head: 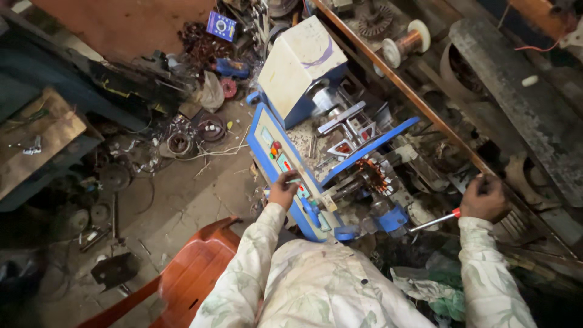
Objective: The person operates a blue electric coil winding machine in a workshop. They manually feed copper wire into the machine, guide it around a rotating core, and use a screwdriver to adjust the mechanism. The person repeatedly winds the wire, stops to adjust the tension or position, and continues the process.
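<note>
Machine frame [267, 155]: blue, with pale control panel carrying red, orange and green buttons. Housing box [300, 61]: cream, one purple stroke. Stator winding [371, 175]: copper-orange. Wire spool [407, 44]: copper wire, white flanges. Lever [434, 221]: silver shaft, red collar. Chair [194, 273]: orange-brown. Sleeves [486, 273]: off-white, faint grey-green leaf print. Small box [221, 25]: blue, white markings.

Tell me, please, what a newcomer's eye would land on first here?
The blue-framed winding machine with a white box top fills the centre. The left hand rests on its button panel, and the right hand grips a red-tipped metal crank handle. An orange plastic chair sits lower left.
</note>
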